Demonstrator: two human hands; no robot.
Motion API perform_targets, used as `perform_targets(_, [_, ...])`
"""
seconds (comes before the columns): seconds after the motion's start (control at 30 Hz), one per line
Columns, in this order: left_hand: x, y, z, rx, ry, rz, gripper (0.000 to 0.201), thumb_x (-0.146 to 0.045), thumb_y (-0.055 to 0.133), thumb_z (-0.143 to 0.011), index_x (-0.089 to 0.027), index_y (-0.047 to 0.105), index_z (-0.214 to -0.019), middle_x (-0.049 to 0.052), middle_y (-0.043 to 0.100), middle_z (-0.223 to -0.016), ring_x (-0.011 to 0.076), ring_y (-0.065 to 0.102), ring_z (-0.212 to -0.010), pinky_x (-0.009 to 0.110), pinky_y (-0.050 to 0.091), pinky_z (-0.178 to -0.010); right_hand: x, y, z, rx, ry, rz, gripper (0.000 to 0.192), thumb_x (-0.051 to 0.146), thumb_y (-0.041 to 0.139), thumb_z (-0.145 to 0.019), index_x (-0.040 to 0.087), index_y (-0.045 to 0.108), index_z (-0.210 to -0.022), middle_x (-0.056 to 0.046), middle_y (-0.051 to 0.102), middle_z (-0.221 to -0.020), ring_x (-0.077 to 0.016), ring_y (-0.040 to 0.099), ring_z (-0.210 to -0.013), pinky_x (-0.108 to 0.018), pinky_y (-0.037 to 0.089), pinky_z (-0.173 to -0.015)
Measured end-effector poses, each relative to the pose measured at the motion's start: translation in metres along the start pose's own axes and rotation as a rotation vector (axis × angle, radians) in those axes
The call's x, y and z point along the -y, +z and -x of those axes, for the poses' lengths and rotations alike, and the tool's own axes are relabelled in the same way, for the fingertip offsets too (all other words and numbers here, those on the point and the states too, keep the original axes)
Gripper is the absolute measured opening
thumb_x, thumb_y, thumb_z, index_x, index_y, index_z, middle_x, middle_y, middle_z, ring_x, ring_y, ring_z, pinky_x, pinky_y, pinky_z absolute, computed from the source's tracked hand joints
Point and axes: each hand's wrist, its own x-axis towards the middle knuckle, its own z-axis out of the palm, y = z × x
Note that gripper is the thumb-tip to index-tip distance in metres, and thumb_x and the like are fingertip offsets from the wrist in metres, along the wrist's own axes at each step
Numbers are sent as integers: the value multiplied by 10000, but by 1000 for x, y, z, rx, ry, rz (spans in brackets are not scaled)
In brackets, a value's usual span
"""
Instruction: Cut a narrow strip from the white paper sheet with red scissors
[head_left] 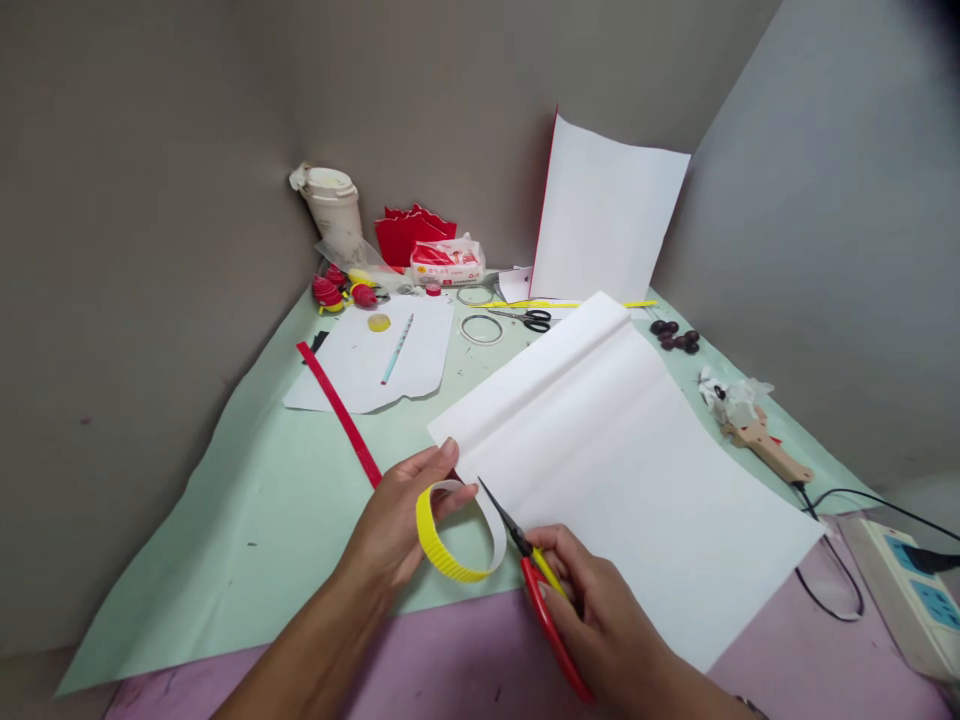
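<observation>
Your left grip [394, 510] pinches one curled yellow strip [442, 560] above the counter [285, 560], and your right grip [581, 590] is wrapped round the handles of one pointed tool [527, 565]. With the tip so close beside the loop's rim, a slip, or a springing of the curl in that light pinch, could nick your fingertip or crease the strip. Count also one red strip [341, 415], one pencil [397, 350], one pair of black-handled scissors [536, 318] and three large white sheets: one near your right grip [645, 480], one upright behind, one beneath the pencil.
</observation>
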Motion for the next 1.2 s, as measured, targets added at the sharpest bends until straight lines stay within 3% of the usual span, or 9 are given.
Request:
perform_targets(0.33, [-1, 2, 1, -16, -6, -3, 187, -236, 775, -731, -115, 657, -651, -33, 516, -632, 63, 559, -600, 217, 623, -691, -10, -1, 2, 12, -44, 11, 146, 227, 460, -922, 212, 533, -1047, 77, 426, -624, -106, 367, -554, -217, 282, -522])
perform_targets(0.97, [2, 1, 0, -13, -3, -16, 180, -252, 767, -744, -114, 675, -674, -31, 534, -628, 60, 563, -597, 215, 624, -702, -2, -2, 2, 27, 38, -77, 122, 200, 479, -910, 208, 535, -1018, 79, 382, -625, -100, 333, -546, -215, 250, -494])
perform_targets(1.2, [2, 2, 0, -19, -14, -14, 173, -240, 771, -738, -114, 675, -670, -34, 527, -607, 62, 558, -581, 222, 627, -687, -5, -1, 2, 20, 8, -82, 123, 207, 481, -913, 207, 533, -1024, 81, 380, -619, -100, 330, -546, -213, 257, -500])
